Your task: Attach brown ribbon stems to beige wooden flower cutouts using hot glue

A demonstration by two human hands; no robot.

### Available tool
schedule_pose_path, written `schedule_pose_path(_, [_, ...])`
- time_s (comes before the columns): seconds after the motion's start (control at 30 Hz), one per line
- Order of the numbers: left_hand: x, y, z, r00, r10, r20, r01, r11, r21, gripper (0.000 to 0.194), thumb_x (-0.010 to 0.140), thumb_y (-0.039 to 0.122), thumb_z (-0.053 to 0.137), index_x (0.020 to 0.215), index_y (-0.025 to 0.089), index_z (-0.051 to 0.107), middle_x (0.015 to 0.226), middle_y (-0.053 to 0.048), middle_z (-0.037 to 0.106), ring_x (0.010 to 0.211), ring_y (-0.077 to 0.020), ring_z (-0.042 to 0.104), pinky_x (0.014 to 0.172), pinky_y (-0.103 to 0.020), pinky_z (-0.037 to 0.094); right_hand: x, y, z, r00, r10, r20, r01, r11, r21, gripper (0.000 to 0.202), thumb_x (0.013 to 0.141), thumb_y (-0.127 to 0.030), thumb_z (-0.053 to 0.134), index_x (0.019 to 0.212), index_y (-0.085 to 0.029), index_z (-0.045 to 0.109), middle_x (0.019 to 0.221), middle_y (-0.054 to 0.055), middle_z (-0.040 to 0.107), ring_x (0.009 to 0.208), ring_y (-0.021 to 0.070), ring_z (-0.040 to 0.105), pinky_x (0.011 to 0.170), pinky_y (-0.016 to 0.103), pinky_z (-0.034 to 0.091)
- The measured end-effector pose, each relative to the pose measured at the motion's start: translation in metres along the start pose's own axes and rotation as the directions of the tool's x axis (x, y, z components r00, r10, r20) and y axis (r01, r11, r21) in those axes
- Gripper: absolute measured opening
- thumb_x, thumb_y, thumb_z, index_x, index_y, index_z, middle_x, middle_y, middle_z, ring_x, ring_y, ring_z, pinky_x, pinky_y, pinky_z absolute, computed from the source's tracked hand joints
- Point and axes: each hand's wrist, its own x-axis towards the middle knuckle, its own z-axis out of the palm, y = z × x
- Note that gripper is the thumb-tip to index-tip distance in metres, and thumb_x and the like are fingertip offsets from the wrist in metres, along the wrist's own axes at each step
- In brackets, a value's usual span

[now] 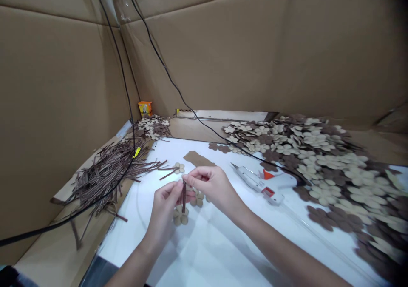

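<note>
A short strip of dark brown ribbon [184,197] is pinched between my two hands above the white board. My left hand [167,200] grips it with thumb and fingers near its upper part. The fingertips of my right hand [208,183] close on its top end. Below the ribbon lies a beige felt flower [181,216]; whether the two are joined I cannot tell. Another beige flower [198,198] sits just behind, partly hidden by my fingers. Farther back is a small flower with brown strips [179,167], and beside it a torn cardboard piece [198,158].
A white glue gun [269,184] lies right of my hands, with a clear glue stick behind it. Many beige and brown felt flowers [331,159] are heaped at right. Brown strips [108,170] pile up at left. A black cable [165,68] hangs across; cardboard walls surround the table.
</note>
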Motion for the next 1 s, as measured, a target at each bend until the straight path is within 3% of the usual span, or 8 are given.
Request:
schedule_pose_path(0.23, [0.0,-0.006,0.008,0.992,0.091,-0.084,-0.089,0.996,0.031,0.027,0.082,0.037,0.057,0.067,0.015,0.056,0.06,0.001,0.058,0.056,-0.0087,0.054,0.055,-0.017,0.042,-0.003,0.002,0.006,0.999,-0.008,-0.032,0.009,0.999,0.036,0.026,0.076,-0.038,0.06,0.065,-0.015,0.063,0.053,0.0,0.058,0.048,0.0118,0.052,0.046,0.023,0.042])
schedule_pose_path(0.57, [-0.004,-0.013,0.005,0.984,0.107,-0.146,-0.1,0.993,0.057,0.03,0.084,0.041,0.053,0.068,0.017,0.045,0.055,0.006,0.045,0.043,-0.0062,0.045,0.042,-0.017,0.036,-0.008,0.004,0.013,0.993,-0.021,-0.116,0.013,0.998,-0.063,0.028,0.078,-0.039,0.058,0.066,-0.014,0.063,0.052,-0.003,0.05,0.044,0.0082,0.041,0.04,0.021,0.032])
schedule_pose_path(0.8, [0.006,-0.007,-0.02,0.987,0.128,-0.099,-0.097,0.959,0.267,0.028,0.083,0.04,0.053,0.068,0.018,0.046,0.051,0.007,0.042,0.04,-0.0051,0.039,0.039,-0.016,0.031,0.0,0.008,0.005,0.995,-0.095,-0.039,0.083,0.969,-0.233,0.033,0.083,-0.043,0.049,0.073,-0.014,0.062,0.061,0.001,0.058,0.053,0.0119,0.049,0.048,0.023,0.039])
schedule_pose_path(0.9, [0.007,-0.005,-0.026,0.993,0.096,-0.071,-0.071,0.951,0.302,0.028,0.081,0.04,0.053,0.066,0.017,0.046,0.052,0.007,0.042,0.039,-0.0045,0.037,0.038,-0.016,0.028,0.004,0.003,-0.018,0.983,-0.178,0.05,0.184,0.912,-0.367,0.025,0.084,-0.037,0.05,0.078,-0.017,0.065,0.075,0.004,0.064,0.071,0.0164,0.056,0.065,0.028,0.045])
schedule_pose_path(1.0, [0.005,-0.01,-0.024,0.999,0.039,-0.015,-0.031,0.933,0.358,0.029,0.079,0.041,0.053,0.064,0.017,0.047,0.053,0.005,0.045,0.037,-0.0046,0.035,0.036,-0.017,0.027,0.005,0.004,-0.043,0.943,-0.232,0.239,0.323,0.816,-0.48,0.015,0.079,-0.023,0.056,0.089,-0.022,0.067,0.091,0.004,0.066,0.097,0.0197,0.053,0.086,0.032,0.04])
